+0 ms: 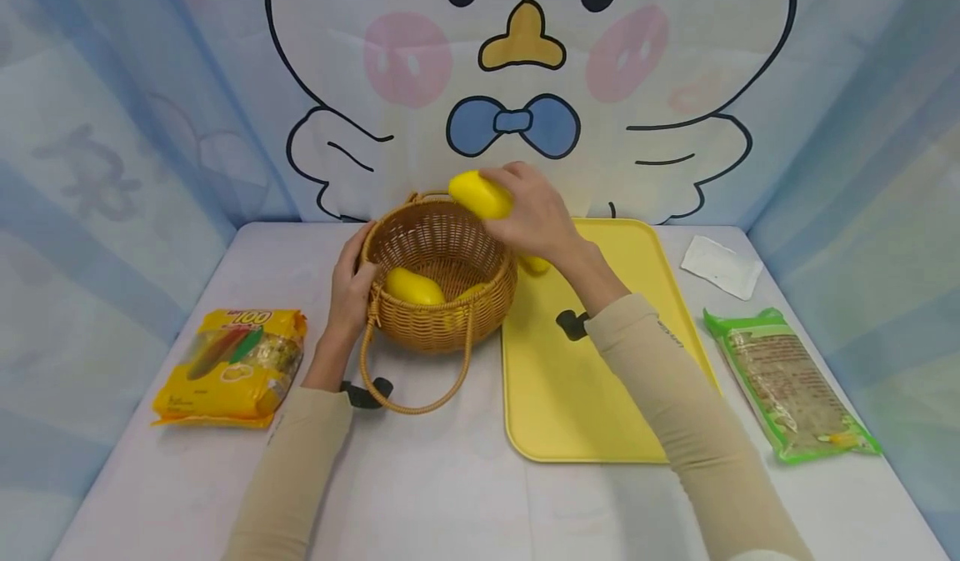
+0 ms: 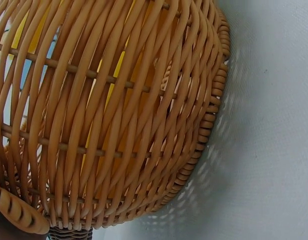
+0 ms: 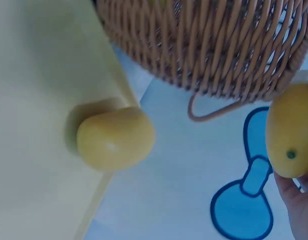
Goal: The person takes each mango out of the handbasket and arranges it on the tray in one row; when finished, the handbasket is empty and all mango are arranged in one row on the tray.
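Observation:
A yellow mango (image 1: 480, 195) is gripped in my right hand (image 1: 534, 215), up at the right rim of a round wicker basket (image 1: 435, 328). In the right wrist view that mango (image 3: 290, 132) shows a small green stem spot. My left hand (image 1: 351, 282) holds the basket's left rim, thumb over the edge. Inside the basket lie one mango (image 1: 414, 287) and part of another yellow one (image 1: 471, 291), mostly behind the front wall. Another mango (image 3: 116, 139) rests at the edge of the yellow tray (image 1: 600, 428), partly hidden in the head view. The basket's weave fills the left wrist view.
The basket's handle (image 1: 420, 412) hangs down at the front. A yellow food packet (image 1: 228, 369) lies on the left; a green-edged packet (image 1: 791, 382) lies on the right, below a white sachet (image 1: 722, 267). Printed curtains surround the table.

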Demonstrator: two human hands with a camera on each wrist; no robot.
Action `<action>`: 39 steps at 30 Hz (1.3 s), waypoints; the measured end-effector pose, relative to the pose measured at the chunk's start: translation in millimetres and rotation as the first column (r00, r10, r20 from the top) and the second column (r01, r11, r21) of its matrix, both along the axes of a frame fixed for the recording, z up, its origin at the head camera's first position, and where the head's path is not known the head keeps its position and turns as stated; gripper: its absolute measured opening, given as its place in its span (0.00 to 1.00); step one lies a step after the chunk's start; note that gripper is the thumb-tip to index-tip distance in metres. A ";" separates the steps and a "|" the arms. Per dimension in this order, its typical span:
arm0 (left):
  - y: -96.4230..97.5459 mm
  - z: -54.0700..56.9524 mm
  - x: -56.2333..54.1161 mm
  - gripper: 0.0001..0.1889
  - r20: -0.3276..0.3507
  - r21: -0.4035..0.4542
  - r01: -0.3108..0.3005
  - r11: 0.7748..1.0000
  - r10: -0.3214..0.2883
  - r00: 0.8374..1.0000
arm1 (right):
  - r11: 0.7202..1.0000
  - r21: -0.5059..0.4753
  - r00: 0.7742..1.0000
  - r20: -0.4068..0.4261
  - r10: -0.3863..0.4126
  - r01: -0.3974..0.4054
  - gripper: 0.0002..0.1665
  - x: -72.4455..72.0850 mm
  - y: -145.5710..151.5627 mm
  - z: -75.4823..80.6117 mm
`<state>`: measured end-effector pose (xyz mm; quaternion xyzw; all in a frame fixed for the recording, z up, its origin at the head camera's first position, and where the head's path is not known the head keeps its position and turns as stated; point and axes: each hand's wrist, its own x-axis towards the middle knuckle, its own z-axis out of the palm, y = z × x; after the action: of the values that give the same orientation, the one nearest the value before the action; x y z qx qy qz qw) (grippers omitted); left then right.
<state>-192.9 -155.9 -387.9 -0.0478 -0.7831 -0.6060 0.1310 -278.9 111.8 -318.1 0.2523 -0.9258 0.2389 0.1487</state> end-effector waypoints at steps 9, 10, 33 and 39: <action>-1.9 -4.6 -4.4 0.33 0.017 -0.004 -0.034 0.999 0.034 0.999 | 0.990 -0.072 0.991 0.056 -0.119 0.123 0.38 -11.5 37.9 -10.4; -3.8 -8.6 -7.2 0.33 0.018 -0.005 -0.038 0.999 0.038 0.999 | 0.988 -0.065 0.989 0.064 -0.135 0.139 0.38 -12.7 41.9 -12.1; -9.5 -29.3 -22.0 0.33 -0.021 -0.057 -0.129 0.990 0.128 0.992 | 0.955 0.019 0.929 0.229 -0.292 0.295 0.40 -23.8 98.8 -61.4; -7.8 -30.9 -22.4 0.34 -0.017 -0.051 -0.121 0.991 0.121 0.993 | 0.948 0.022 0.912 0.264 -0.313 0.319 0.40 -25.1 106.3 -77.1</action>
<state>-215.3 -163.7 -418.8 -0.0079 -0.7993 -0.5759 0.1717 -304.0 218.1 -395.2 0.0636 -0.9632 0.2533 0.0636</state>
